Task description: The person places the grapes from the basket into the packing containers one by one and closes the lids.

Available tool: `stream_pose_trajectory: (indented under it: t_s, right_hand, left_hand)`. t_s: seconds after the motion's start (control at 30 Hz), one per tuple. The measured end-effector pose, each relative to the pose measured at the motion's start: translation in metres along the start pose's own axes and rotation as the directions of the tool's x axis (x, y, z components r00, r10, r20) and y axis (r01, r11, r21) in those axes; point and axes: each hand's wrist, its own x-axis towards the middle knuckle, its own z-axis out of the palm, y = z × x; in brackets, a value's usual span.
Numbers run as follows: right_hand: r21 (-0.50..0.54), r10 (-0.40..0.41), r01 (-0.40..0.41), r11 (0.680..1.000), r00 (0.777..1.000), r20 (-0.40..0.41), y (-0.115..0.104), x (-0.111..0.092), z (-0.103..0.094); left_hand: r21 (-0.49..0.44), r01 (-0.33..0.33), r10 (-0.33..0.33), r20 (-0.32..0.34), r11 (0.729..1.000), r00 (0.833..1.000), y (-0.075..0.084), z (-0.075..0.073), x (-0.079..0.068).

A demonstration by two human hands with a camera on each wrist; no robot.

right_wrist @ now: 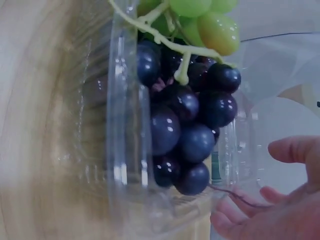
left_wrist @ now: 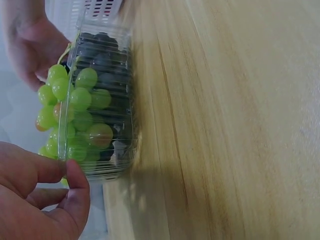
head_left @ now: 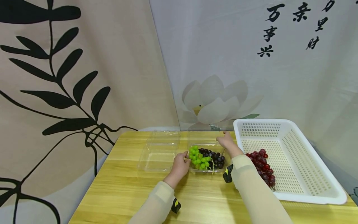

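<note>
A clear plastic clamshell box (head_left: 193, 170) stands on the table with its lid (head_left: 199, 135) raised at the back. Inside it, green grapes (head_left: 197, 160) lie on the left and dark purple grapes (head_left: 219, 159) on the right. My left hand (head_left: 180, 165) pinches the box's rim at the left side between thumb and fingers, plainest in the left wrist view. Beyond the dark grapes, at the far right corner, my right hand (head_left: 227, 142) reaches with fingers extended and apart. Whether its fingertips touch the clear lid I cannot tell.
Left of the box stands another clear clamshell box (head_left: 158, 160), its lid up. A white perforated basket (head_left: 310, 198) occupies the table's right side, with red grapes (head_left: 263, 165) inside. The wooden table (head_left: 126, 189) ends against a printed cloth backdrop (head_left: 134, 62).
</note>
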Motion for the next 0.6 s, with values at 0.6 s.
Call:
stream_pose_trajectory:
  t_s: [0.6]
  right_hand:
    - [0.084, -0.117, 0.123, 0.989, 0.990, -0.076, -0.020, -0.015, -0.019]
  left_hand:
    - [-0.004, 0.006, -0.006, -0.006, 1.000, 1.000, -0.003, 0.000, 0.002]
